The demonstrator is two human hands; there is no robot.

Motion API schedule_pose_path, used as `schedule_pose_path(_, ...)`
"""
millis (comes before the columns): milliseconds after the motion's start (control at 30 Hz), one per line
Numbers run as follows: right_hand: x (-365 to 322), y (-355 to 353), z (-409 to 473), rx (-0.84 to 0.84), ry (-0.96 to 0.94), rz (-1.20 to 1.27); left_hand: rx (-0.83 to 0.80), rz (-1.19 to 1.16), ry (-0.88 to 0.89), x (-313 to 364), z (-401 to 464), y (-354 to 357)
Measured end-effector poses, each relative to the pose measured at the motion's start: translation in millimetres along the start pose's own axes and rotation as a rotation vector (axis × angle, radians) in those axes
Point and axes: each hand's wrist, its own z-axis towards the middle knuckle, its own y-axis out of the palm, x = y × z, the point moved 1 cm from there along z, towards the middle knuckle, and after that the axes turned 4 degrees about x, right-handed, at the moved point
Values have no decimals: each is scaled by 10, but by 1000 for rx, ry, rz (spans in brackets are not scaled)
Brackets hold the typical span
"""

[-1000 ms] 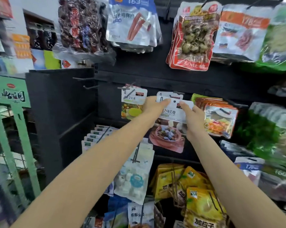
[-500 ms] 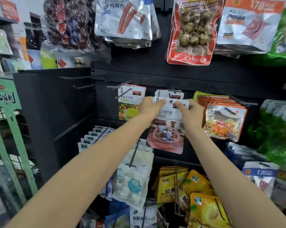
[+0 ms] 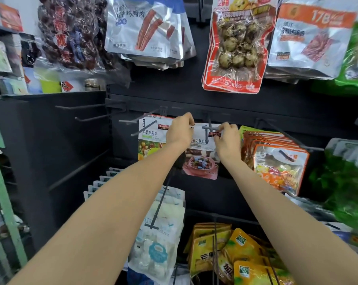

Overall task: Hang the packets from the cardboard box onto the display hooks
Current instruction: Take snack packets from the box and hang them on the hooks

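Packet: candy packet (image 3: 199,159) now threaded on the hook (image 3: 207,131), hole past the tip since a moment ago
Grip: left hand (image 3: 179,133) and right hand (image 3: 227,140) both pinching its top corners
Next: probably let go, grab another

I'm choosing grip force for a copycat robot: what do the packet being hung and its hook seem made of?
The packet, pinched by the left hand and right hand, looks like thin printed plastic film, lightly glossy, though that sheen is faint. The hook looks like rigid grey-coated metal wire: thin, straight, matte.
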Motion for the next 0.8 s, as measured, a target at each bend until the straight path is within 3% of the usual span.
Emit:
schedule_pose_path(100,0,16,-121,31,-95,-68,-21,42,28,-5,-16,21)
schedule_pose_path(200,-4,5,-348,104,-113,-14,73,47,120,-48,-136,-35)
schedule_pose_path(300,-61,66,-560,-50,-43,162,101,82,206,-145,-302,-180)
schedule_pose_path(400,-245,157,-746,-229,-47,287,3,149,233,-329,-491,-371)
schedule_pose_path(600,-1005,378,-1129,-436,-152,408,-215,291,89,-1013,-925,-1029)
schedule_pose_path(800,-1976,1011,-2000,-776,-270,427,-244,369,-242,-2151,-1741,-1911)
